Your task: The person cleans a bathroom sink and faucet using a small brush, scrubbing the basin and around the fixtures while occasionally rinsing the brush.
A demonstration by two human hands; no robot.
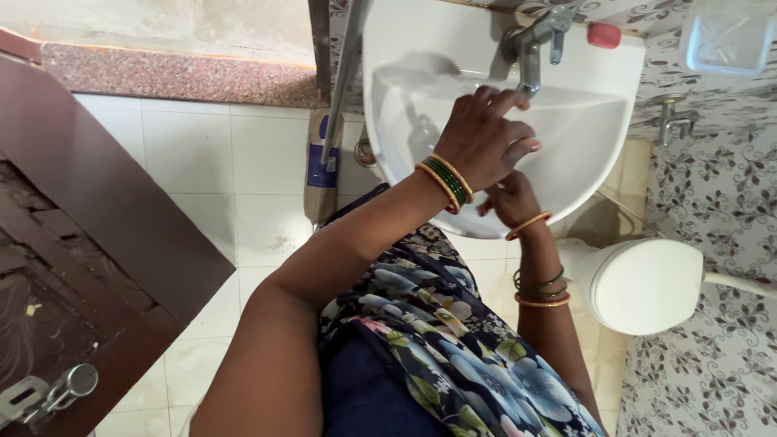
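Observation:
My left hand (484, 139) hovers over the white washbasin (405, 89), just under the metal tap (530, 48). Its fingers are loosely curled and apart, and it holds nothing that I can see. Green and gold bangles sit on that wrist. My right hand (511, 201) is lower in the bowl, right below the left hand, which covers most of it. Its fingers are hidden. Orange and green bangles ring the right forearm. No water stream shows at the spout.
A small red object (604, 35) lies on the basin rim. A white toilet (647, 283) with its lid down stands at the right. A brown door (97, 226) with a metal latch (48, 395) is at the left. A packet (322, 162) leans beneath the basin.

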